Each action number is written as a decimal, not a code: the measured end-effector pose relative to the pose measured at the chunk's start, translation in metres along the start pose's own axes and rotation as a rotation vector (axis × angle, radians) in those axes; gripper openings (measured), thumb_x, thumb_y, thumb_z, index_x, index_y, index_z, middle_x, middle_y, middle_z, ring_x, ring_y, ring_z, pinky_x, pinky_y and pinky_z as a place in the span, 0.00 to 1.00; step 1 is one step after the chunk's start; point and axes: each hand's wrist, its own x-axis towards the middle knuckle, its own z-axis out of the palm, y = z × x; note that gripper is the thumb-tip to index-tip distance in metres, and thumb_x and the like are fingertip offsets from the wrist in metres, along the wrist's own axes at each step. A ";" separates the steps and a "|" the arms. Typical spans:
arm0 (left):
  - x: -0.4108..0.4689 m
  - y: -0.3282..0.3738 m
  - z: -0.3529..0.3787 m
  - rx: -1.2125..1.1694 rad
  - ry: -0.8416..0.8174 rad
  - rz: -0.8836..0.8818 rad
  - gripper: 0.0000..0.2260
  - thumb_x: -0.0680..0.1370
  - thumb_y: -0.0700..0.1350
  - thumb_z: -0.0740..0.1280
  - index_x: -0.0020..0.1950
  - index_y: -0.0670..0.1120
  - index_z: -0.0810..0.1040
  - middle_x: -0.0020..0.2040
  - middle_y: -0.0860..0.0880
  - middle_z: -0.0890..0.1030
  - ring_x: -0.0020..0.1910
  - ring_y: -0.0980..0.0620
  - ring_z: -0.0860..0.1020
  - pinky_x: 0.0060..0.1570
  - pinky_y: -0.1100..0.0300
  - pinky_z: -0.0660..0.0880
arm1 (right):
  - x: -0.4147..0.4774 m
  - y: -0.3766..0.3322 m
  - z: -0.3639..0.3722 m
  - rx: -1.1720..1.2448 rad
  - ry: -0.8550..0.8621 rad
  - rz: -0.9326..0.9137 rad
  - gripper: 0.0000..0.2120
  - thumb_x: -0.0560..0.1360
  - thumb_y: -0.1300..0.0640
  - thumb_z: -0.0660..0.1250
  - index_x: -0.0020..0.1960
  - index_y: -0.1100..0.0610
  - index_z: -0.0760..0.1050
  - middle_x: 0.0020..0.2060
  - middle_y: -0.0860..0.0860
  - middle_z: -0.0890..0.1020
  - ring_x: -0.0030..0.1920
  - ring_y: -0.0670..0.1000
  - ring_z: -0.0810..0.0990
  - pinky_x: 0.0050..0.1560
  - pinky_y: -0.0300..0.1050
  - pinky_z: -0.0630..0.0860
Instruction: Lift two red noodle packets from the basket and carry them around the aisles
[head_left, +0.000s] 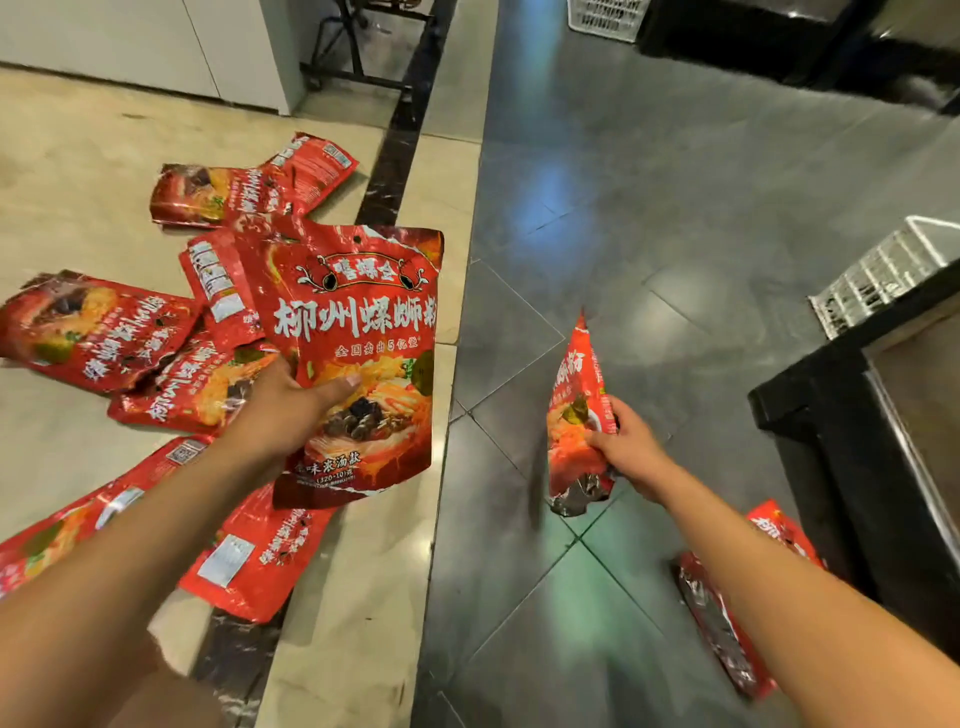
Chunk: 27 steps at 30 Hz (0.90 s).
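A large red noodle packet (358, 358), glossy and printed with white characters and a picture of a noodle dish, is held face-up above the beige floor (78, 156). It is gripped by the left hand (291, 402), thumb laid across its front and fingers hidden behind. A second red packet (576, 415), seen edge-on over the dark tiles (675, 182), is clasped by the right hand (631, 447) with curled fingers. More red packets (98, 332) are scattered on the beige floor nearby.
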 end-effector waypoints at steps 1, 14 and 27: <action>-0.001 0.002 0.002 0.003 0.009 -0.005 0.15 0.78 0.44 0.75 0.61 0.52 0.74 0.55 0.54 0.82 0.55 0.51 0.81 0.63 0.50 0.73 | -0.008 -0.022 -0.003 0.128 -0.022 0.004 0.22 0.76 0.70 0.68 0.61 0.47 0.75 0.59 0.57 0.84 0.48 0.52 0.83 0.49 0.51 0.81; -0.004 0.018 0.010 -0.142 -0.155 -0.230 0.24 0.74 0.50 0.75 0.67 0.45 0.76 0.57 0.51 0.86 0.61 0.51 0.81 0.74 0.38 0.64 | -0.096 -0.116 0.008 0.925 -0.406 -0.091 0.25 0.76 0.66 0.64 0.73 0.54 0.72 0.64 0.58 0.82 0.56 0.58 0.85 0.55 0.57 0.84; -0.016 0.024 0.025 -0.211 -0.231 -0.238 0.15 0.79 0.39 0.71 0.60 0.52 0.71 0.47 0.51 0.85 0.58 0.48 0.77 0.63 0.54 0.70 | -0.077 -0.099 0.023 0.466 -0.335 0.161 0.48 0.54 0.39 0.85 0.68 0.56 0.74 0.54 0.56 0.87 0.53 0.59 0.87 0.59 0.58 0.82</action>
